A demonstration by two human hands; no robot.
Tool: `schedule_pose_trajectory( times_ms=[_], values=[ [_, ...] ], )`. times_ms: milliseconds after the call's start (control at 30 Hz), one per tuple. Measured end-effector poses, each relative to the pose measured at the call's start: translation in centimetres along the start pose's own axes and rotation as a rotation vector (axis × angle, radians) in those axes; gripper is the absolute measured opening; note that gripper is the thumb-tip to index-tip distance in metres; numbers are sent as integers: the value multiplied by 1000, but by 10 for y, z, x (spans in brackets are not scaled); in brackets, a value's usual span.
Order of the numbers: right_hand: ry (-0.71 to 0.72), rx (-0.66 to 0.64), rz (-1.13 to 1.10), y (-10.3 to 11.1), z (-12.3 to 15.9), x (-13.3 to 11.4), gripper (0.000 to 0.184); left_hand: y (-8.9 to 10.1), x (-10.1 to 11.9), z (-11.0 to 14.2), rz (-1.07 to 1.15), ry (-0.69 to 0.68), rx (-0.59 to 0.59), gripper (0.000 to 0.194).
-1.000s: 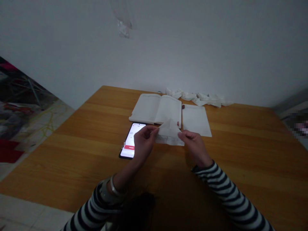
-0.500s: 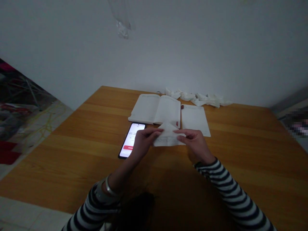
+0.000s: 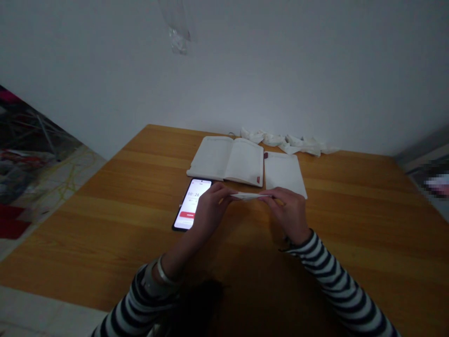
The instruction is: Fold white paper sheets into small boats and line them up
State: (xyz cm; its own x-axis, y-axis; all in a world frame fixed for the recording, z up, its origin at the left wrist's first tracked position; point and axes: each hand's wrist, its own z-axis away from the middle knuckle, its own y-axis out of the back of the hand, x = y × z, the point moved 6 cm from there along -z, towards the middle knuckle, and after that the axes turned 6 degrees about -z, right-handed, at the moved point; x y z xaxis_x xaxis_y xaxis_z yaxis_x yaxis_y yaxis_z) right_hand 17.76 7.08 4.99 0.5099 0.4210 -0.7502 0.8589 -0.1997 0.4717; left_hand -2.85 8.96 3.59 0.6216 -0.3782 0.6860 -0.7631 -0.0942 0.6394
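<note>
A piece of folded white paper (image 3: pixel 247 196) is stretched between my two hands above the table, seen nearly edge-on as a thin strip. My left hand (image 3: pixel 214 203) pinches its left end, and my right hand (image 3: pixel 288 208) pinches the right end. Beneath and beside my left hand lies a phone (image 3: pixel 189 201) with a lit timer screen, partly covered by that hand. An open notebook (image 3: pixel 213 157) with blank pages rests just beyond the paper. To its right is a loose white sheet (image 3: pixel 285 171), its near edge close to my right hand.
Several crumpled or folded white papers (image 3: pixel 291 144) lie in a row along the table's back edge, against the wall (image 3: pixel 245 70). The wooden table (image 3: pixel 365 224) extends to both sides. A clear plastic bag (image 3: pixel 178 40) hangs on the wall. Clutter (image 3: pixel 28 154) shows on the floor at left.
The folded paper, which showed its face with a pointed top, has tipped to nearly edge-on. Both hands have turned slightly with it and keep their pinch.
</note>
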Motion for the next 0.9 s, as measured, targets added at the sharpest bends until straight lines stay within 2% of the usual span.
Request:
schedule_pose_trajectory(
  times_ms=[100, 167, 233, 300, 367, 467, 533, 633, 700, 800, 900],
  values=[
    [79, 62, 21, 3, -3, -7, 9, 6, 7, 0, -83, -46, 60, 11],
    [54, 41, -68, 1, -5, -5, 7, 4, 10, 0, -68, -91, 37, 9],
    [-43, -63, -176, -7, -5, 3, 8, -6, 11, 0, -16, -105, -101, 9],
    [-169, -149, -264, -16, -2, 12, 10, -17, 8, 3, 54, -63, -247, 12],
    [-274, -168, -361, -21, 2, 21, 13, -26, 5, 6, 150, 19, -317, 19],
    [-379, -98, -471, -22, 5, 30, 26, -31, 5, 9, 316, 130, -313, 43],
    [-420, -9, -474, -20, 7, 34, 28, -33, 9, 10, 401, 149, -305, 53],
    [-415, 64, -458, -20, 8, 35, 26, -37, 14, 12, 516, 158, -363, 38],
    [-386, 63, -438, -21, 9, 32, 27, -41, 10, 13, 559, 235, -414, 38],
    [-361, 55, -397, -23, 10, 29, 26, -42, -2, 13, 592, 368, -369, 43],
    [-371, 68, -405, -27, 14, 26, 25, -40, -8, 12, 644, 394, -244, 51]
  ],
)
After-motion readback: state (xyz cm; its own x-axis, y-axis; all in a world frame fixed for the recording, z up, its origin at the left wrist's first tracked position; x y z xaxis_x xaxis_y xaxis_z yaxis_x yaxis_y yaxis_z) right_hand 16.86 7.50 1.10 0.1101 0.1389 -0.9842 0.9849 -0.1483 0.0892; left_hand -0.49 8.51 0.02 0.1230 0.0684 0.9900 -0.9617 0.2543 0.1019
